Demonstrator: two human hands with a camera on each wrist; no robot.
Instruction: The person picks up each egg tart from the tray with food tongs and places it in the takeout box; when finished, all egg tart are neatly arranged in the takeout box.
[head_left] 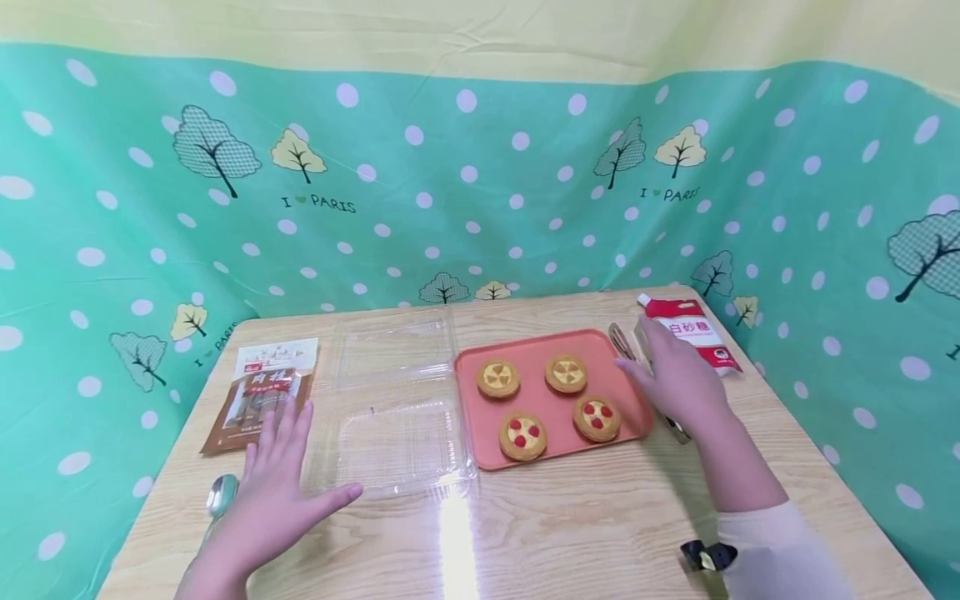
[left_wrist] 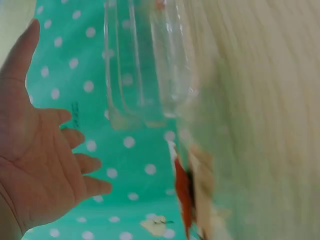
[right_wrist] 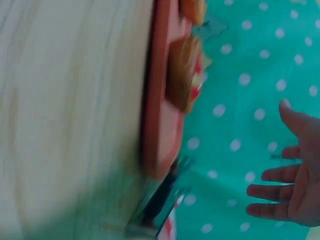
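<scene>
Head view. Worktop (head_left: 562, 525), wood-grained, backed by a green dotted cloth (head_left: 465, 212) with tree motifs. Left hand (head_left: 273, 496): fingers straight and apart, thumb stretched out to the side; tips overlap the lower edge of a brown packet (head_left: 255, 408), contact not determinable. Spoon (head_left: 222, 493), one, partly hidden behind the left wrist. Clear plastic container (head_left: 401, 442), one, two-part, spread flat between the brown packet and a pink tray (head_left: 536, 400). On the tray, four tarts: two topped with pale wedges (head_left: 498, 379), far row; two topped with red pieces (head_left: 522, 437), near row. Right hand (head_left: 678, 375): fingers extended, thumb pointing toward the tray; hand above the tongs (head_left: 622, 342), which lie just beside the tray's right edge, middle portion covered from sight. Red-and-white bag (head_left: 693, 333), one, lying past the right hand, partly covered by it. Pale sleeve (head_left: 780, 554) on the right arm, dark fastening at the cuff.

Left wrist view. Left hand at the left margin, palm visible, fingers spread, thumb raised. Container edge above, packet edge-on below; blurred.

Right wrist view. Right hand at the right margin, fingers straight, slightly apart. Tray side, a red-topped tart, tongs and a corner of the bag alongside; blurred.
</scene>
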